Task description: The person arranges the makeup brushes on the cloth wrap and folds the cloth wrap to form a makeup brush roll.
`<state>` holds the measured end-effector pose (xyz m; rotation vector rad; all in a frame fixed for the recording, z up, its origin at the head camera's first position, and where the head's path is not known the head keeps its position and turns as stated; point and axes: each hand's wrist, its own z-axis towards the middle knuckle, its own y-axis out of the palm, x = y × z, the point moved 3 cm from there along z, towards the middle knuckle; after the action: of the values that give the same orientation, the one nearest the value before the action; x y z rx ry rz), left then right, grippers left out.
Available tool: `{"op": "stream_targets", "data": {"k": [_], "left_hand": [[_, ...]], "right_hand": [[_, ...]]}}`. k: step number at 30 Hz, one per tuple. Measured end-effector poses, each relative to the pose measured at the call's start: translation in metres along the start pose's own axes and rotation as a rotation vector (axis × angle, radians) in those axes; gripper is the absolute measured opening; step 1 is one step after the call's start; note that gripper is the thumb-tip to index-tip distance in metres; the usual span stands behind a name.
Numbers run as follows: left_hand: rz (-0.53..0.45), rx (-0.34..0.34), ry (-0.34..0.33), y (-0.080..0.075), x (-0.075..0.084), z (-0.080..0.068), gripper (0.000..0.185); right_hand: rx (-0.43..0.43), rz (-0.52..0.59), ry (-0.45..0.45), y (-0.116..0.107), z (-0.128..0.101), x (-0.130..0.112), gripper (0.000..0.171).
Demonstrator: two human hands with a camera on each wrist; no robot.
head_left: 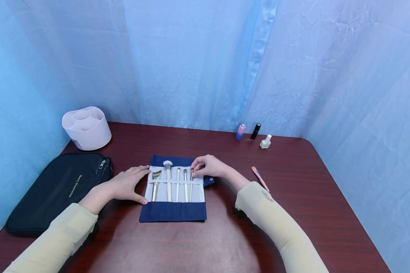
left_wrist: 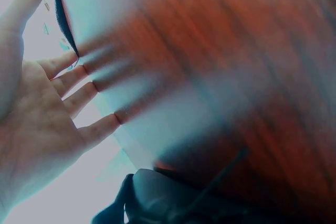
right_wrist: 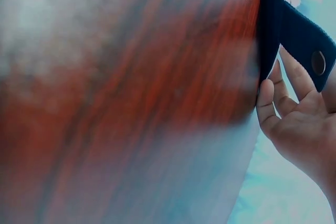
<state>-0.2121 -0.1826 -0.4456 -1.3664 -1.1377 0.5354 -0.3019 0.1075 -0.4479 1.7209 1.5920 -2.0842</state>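
Note:
A navy makeup brush roll (head_left: 172,212) lies unrolled on the table, its pale inside facing up. Several brushes stand in a row under its white band, among them a fluffy round brush (head_left: 169,178) and a wide flat one (head_left: 155,185). With thumb and fingers, my right hand (head_left: 209,166) pinches the slim rightmost brush (head_left: 191,189) near its top. My left hand (head_left: 128,184) rests along the roll's left edge, fingers extended and thumb at the lower flap. In the right wrist view, a strap (right_wrist: 302,38) with a metal snap sticks out beside the curled fingers.
On the left lies a black zipped case (head_left: 51,189), with a white divided organizer (head_left: 92,135) behind it. At the back right stand a pink-blue bottle (head_left: 240,132), a black tube (head_left: 256,131) and a nail polish bottle (head_left: 265,143). Past my right wrist lies a slim pink-orange stick (head_left: 259,177).

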Motion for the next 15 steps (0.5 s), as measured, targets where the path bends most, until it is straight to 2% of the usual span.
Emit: {"op": "stream_targets", "data": {"k": [6,15], "left_hand": [[0.003,0.005,0.006,-0.002,0.002,0.000,0.107],[0.004,0.004,0.005,-0.001,0.002,0.001,0.107]], "right_hand": [[-0.021,-0.041,0.009,0.002,-0.002,-0.004,0.020],[0.050,-0.051,-0.055,-0.019,-0.015,-0.009,0.025]]}}
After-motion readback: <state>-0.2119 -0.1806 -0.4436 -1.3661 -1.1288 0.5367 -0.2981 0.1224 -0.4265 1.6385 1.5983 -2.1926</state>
